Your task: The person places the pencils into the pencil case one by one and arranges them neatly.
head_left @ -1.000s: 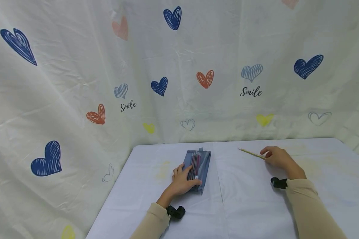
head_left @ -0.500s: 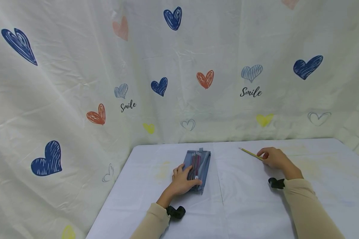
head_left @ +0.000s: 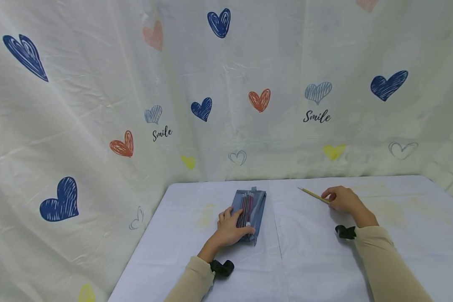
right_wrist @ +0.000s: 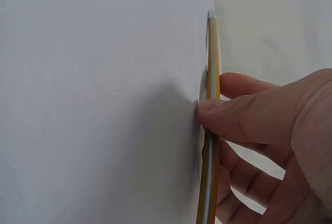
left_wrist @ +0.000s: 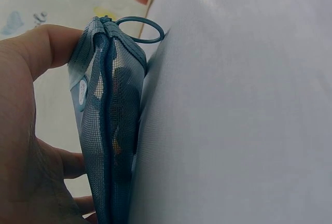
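A blue mesh zip pencil case (head_left: 258, 212) lies flat on the table, with several dark and reddish pens showing through it. Across its near left part rests my left hand (head_left: 228, 230), fingers and thumb spread over the top. In the left wrist view the zip and a pull ring (left_wrist: 142, 30) run along the case's side, with the thumb touching its top. To the right, my right hand (head_left: 344, 200) pinches a yellow pencil (head_left: 311, 193) between thumb and fingers. The right wrist view shows a grey stripe along the pencil (right_wrist: 213, 53) and a pale tip at its far end.
A white cloth covers the table (head_left: 287, 272). Behind it hangs a pale curtain (head_left: 287, 50) printed with hearts. Each wrist wears a small black camera, one of them a left wrist camera (head_left: 222, 268) close over the cloth.
My right hand has slid a little to the left, carrying the pencil with it. The left hand and the pencil case have stayed where they were.
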The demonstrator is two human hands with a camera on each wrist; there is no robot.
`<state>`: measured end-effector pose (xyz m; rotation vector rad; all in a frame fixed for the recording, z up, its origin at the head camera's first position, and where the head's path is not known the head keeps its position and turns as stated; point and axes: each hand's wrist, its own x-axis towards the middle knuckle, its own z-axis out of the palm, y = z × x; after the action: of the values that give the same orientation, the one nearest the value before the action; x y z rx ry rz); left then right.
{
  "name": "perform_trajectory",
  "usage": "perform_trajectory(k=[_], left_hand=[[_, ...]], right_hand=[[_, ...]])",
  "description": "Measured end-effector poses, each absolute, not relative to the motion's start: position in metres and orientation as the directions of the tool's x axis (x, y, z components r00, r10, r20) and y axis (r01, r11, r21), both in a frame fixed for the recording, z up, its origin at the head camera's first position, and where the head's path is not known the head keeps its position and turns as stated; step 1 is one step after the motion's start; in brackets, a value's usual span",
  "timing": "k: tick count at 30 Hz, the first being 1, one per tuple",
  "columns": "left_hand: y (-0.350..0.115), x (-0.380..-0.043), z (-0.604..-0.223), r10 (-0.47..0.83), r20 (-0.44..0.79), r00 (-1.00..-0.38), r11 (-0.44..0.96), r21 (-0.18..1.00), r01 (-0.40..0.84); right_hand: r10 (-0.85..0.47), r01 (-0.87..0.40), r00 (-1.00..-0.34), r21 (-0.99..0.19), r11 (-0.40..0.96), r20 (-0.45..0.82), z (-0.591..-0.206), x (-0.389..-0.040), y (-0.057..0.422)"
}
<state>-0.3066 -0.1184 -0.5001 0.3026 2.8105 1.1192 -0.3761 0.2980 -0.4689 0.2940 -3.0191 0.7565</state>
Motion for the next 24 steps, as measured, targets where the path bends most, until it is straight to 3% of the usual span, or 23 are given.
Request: perform_trajectory(k=[24], left_hand=[[-0.118, -0.307, -0.502, 0.213, -0.028, -0.977, 0.712, 0.689, 0.136]], right_hand=[[-0.158, -0.082, -0.986, -0.701, 0.708, -0.044, -0.466, -0.380, 0.267]])
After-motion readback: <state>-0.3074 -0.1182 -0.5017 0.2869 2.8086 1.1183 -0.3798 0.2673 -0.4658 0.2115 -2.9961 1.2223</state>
